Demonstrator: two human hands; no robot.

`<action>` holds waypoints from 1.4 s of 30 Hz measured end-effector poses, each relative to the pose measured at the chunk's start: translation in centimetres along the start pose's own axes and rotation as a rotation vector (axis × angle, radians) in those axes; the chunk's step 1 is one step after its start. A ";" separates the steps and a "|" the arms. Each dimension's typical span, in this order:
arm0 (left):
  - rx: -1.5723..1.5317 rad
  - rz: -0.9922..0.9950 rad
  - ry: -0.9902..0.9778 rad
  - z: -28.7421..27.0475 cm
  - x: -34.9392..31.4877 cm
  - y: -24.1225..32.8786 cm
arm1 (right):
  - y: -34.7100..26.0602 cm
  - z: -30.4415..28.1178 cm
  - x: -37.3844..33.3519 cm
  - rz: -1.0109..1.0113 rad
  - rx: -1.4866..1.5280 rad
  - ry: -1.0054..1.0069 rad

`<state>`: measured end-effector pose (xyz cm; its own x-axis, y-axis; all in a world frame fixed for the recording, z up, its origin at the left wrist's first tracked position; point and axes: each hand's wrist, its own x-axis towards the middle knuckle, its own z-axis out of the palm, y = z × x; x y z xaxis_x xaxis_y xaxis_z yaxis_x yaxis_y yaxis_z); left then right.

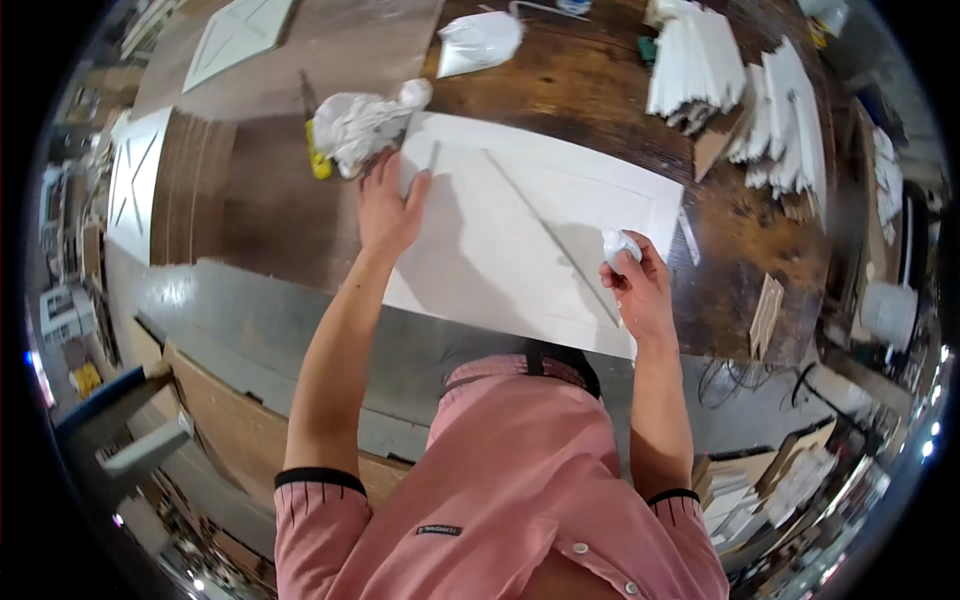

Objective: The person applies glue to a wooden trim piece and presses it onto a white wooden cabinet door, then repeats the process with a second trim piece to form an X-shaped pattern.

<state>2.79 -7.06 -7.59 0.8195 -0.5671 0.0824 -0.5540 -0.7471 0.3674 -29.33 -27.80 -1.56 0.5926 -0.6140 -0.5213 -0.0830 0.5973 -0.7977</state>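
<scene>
A white rectangular panel [480, 270] lies on the wooden table in front of me, with a raised border and a long thin diagonal line across its face. Over its right part, my right hand [640, 285] is closed around a small, rounded white wad [618, 246]; whether it is cloth or a plastic bag is unclear. My left hand [390, 208] rests at the panel's left edge, fingers stretched out and thumb apart, holding nothing. Just beyond those fingertips sits a crumpled white cloth [355, 130], beside a yellow-handled tool [318, 150] with a dark blade.
To the left stands a stack of panels [185, 190] with a white top. Another white panel [235, 40] lies at the far left. A white plastic bag [480, 42] sits at the back. Bundles of white strips [695, 65] fill the far right, and a narrow pale strip [689, 237] lies beside the panel.
</scene>
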 end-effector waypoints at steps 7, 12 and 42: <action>-0.162 0.215 -0.185 -4.2 -1.3 -7.5 | 3.4 7.5 0.3 0.105 -0.317 -0.324; 0.013 0.303 0.037 -2.5 -1.8 -8.7 | 5.0 12.3 0.2 0.044 -0.724 -0.376; -0.074 0.219 0.118 -1.9 -1.9 -8.8 | 6.5 13.3 -0.4 -0.209 -0.913 -0.265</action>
<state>6.40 1.27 -9.18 0.6949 -0.6650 0.2737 -0.7115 -0.5807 0.3957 -19.49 -16.84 -2.48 0.8181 -0.4592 -0.3462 -0.4786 -0.2098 -0.8526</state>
